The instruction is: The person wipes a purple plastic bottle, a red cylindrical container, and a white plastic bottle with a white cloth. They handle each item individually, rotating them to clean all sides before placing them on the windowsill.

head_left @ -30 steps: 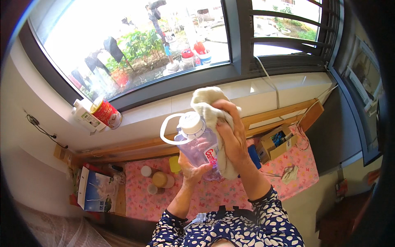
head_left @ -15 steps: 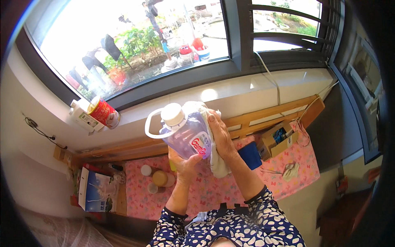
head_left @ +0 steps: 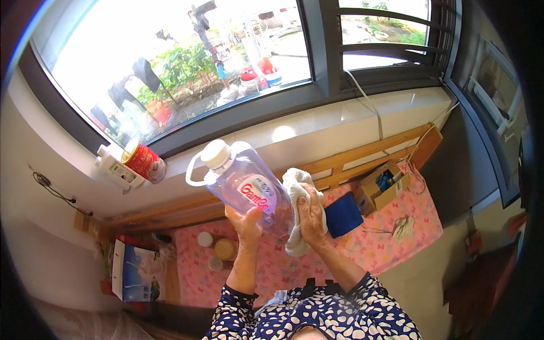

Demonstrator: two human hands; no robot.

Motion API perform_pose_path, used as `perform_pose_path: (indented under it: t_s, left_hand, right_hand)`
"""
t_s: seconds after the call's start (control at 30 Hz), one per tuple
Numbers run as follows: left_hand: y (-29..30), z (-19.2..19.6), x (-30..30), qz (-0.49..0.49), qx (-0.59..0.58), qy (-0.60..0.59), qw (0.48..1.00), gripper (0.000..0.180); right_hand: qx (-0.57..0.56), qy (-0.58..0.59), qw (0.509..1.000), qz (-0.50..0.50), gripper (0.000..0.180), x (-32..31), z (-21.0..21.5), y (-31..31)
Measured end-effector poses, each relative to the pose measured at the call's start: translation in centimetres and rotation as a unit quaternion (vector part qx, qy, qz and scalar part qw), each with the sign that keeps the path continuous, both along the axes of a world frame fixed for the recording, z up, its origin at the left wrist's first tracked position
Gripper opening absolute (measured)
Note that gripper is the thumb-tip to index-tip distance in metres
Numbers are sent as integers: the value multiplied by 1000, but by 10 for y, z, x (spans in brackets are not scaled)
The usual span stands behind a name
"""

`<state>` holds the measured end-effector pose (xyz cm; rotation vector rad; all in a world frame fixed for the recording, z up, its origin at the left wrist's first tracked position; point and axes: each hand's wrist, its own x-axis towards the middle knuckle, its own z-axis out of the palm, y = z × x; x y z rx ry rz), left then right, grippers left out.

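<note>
The clear bottle [head_left: 245,187] is clasped from beneath by the left hand [head_left: 245,222], cap tilted up-left; just right of it, a white cloth [head_left: 296,218] is pressed against its side by the right hand [head_left: 311,218].

The surface [head_left: 362,258], wearing a pink patterned cloth, is carrying a blue pad [head_left: 343,215], an open box [head_left: 381,186], small jars [head_left: 225,249] and a booklet [head_left: 136,272].

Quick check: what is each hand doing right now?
Left hand: closed, gripping the clear plastic bottle with white cap.
Right hand: closed, pressing the white cloth against it.
</note>
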<state>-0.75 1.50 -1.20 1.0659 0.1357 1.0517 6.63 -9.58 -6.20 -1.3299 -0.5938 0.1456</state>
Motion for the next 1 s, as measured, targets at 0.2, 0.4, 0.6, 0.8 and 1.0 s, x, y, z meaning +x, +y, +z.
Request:
perform_pose_path:
  t_s: [0.2, 0.4, 0.6, 0.8, 1.0]
  left_hand:
    - [-11, -1, -19, -24, 79, 66, 994, 90]
    - [-22, 0, -33, -38, 80, 65, 994, 84]
    - [-7, -9, -52, -40, 89, 100, 990, 96]
    - [7, -10, -60, -57, 94, 92, 990, 87]
    - [14, 3, -67, -58, 38, 72, 995, 88]
  right_hand:
    - [81, -126, 989, -16, 41, -22, 68, 5]
    - [73, -280, 953, -89, 33, -24, 128, 14]
    - [29, -69, 991, 114, 28, -2, 151, 31]
    - [71, 74, 967, 233, 34, 9, 128, 45]
    - [104, 43, 984, 137, 41, -31, 100, 47]
